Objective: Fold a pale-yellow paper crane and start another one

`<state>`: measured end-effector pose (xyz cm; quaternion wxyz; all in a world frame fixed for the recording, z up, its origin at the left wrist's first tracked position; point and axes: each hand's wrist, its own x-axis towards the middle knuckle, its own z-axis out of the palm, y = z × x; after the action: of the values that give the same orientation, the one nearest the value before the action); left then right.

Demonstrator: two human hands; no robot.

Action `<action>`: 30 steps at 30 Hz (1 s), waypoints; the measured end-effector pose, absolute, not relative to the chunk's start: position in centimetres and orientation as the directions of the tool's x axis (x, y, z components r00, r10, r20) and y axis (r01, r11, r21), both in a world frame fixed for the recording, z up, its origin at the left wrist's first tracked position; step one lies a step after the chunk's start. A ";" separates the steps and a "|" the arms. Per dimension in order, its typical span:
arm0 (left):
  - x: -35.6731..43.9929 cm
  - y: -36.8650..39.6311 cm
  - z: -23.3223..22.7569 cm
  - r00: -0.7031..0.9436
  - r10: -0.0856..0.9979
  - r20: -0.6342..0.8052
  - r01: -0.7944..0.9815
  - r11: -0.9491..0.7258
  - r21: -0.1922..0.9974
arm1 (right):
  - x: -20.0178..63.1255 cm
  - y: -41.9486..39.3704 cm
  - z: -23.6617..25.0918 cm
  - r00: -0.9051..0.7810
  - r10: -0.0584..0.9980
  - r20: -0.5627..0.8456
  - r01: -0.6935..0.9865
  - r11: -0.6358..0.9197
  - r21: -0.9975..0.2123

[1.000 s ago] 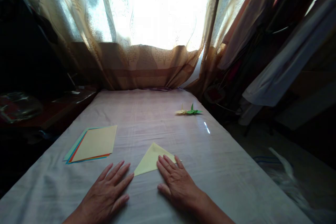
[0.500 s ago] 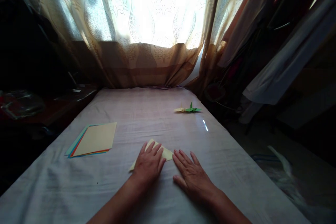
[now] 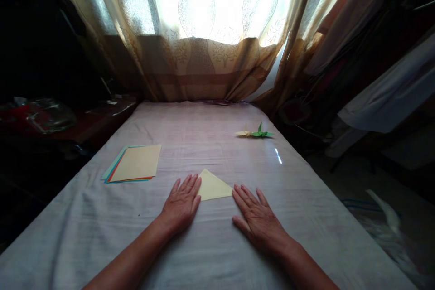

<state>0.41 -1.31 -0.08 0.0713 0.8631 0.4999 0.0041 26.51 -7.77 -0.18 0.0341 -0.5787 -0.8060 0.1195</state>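
A pale yellow sheet of paper [image 3: 215, 186], folded into a triangle, lies flat on the cloth-covered surface with its peak pointing away from me. Over its left part rests my left hand [image 3: 181, 201], palm down with fingers stretched out, hiding that corner. My right hand [image 3: 256, 217] also lies flat, fingers spread, its fingertips at the triangle's right corner. Neither hand grips anything.
To the left sits a stack of coloured paper sheets [image 3: 136, 163], cream on top. Two folded paper cranes, one cream [image 3: 244, 133] and one green [image 3: 261, 133], stand at the far right. A patterned curtain [image 3: 204, 63] hangs beyond the bed-like surface [image 3: 190, 122].
My left hand has slid left across the folded paper, uncovering more of its middle. My right hand stays at the right corner. The whole view has shifted somewhat.
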 end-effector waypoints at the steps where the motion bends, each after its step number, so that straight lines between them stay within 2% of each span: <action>1: -0.2 -1.4 -0.3 0.490 0.870 -0.064 0.869 -0.480 0.122 | 26.5 -7.8 -0.2 -0.329 0.941 -0.082 0.925 0.303 -0.228; 10: -5.4 -2.2 -1.1 0.399 0.917 0.004 0.914 -0.398 0.083 | 26.3 -8.0 -0.5 -0.282 0.957 -0.067 0.943 0.263 -0.206; 16: -4.6 -2.2 -0.5 0.334 0.939 0.082 0.918 -0.344 0.196 | 24.6 -7.2 -0.2 -0.175 0.981 0.080 0.956 0.189 -0.225; 22: -2.0 -1.9 -0.6 0.299 0.941 0.158 0.894 -0.334 0.298 | 23.3 -5.4 0.3 -0.082 0.989 0.127 0.964 0.111 -0.241; 30: -1.8 -2.8 -0.3 0.336 0.925 0.179 0.849 -0.379 0.367 | 22.8 -5.7 -1.1 -0.109 0.979 0.171 0.944 0.156 -0.291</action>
<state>-1.83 -2.79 -0.30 0.1044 0.8105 0.5471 0.1811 22.84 -5.65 -1.11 0.1624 -0.6473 -0.7428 0.0544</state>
